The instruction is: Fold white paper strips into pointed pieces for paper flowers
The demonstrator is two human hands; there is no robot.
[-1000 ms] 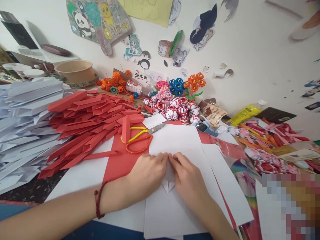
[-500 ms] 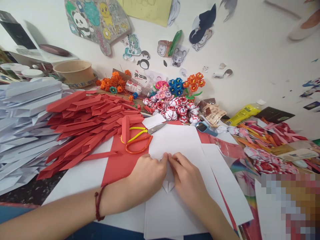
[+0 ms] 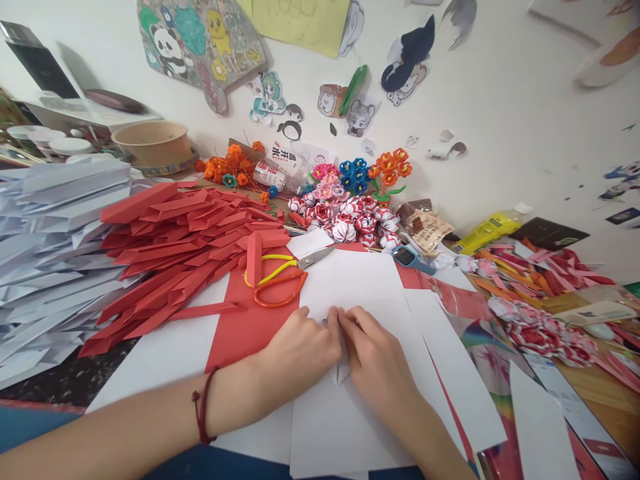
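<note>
A small piece of folded white paper (image 3: pixel 341 371) is pinched between my two hands, mostly hidden by the fingers; its pointed lower end shows. My left hand (image 3: pixel 303 353), with a dark red cord bracelet on the wrist, is closed on the paper's left side. On its right side, my right hand (image 3: pixel 374 360) pinches with thumb and fingertips. Both hands rest over a stack of white sheets (image 3: pixel 350 433). Beyond my left hand lie scissors (image 3: pixel 280 280) with one yellow and one orange handle, partly on red paper (image 3: pixel 240 333).
Piles of folded red strips (image 3: pixel 185 247) and folded white strips (image 3: pixel 45 260) fill the left side. Red-and-white paper flowers (image 3: pixel 350 217) and a blue smartwatch-like object (image 3: pixel 413 259) lie at the back. Coloured strips (image 3: pixel 540 263) and a yellow bottle (image 3: pixel 490 230) are at right.
My left hand has shifted slightly right, closer to my right hand, and the folded paper's lower flaps now look drawn together. The whole view has moved slightly.
</note>
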